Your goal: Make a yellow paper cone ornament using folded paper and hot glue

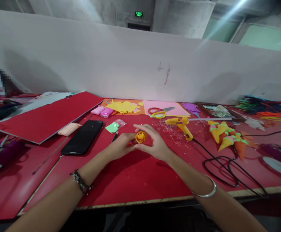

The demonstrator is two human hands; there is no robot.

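A small roll of yellow-orange paper [140, 137], coiled in layers, stands between my two hands above the red table. My left hand [124, 146] holds it from the left, with the fingers bent against its side. From the right, my right hand [154, 143] curls round the same roll, its index finger over the far side and its thumb on the near side. A black pen [115, 137] lies just beyond my left hand. Green clay [112, 127] in a clear wrapper is a little farther back.
A black phone [82, 138] lies at the left. Red-and-yellow scissors [160, 112] rest on pink paper behind. At the right are a yellow glue gun [182, 126], its looped black cable [223, 170] and several paper cones [227, 137]. A white partition [126, 64] stands behind.
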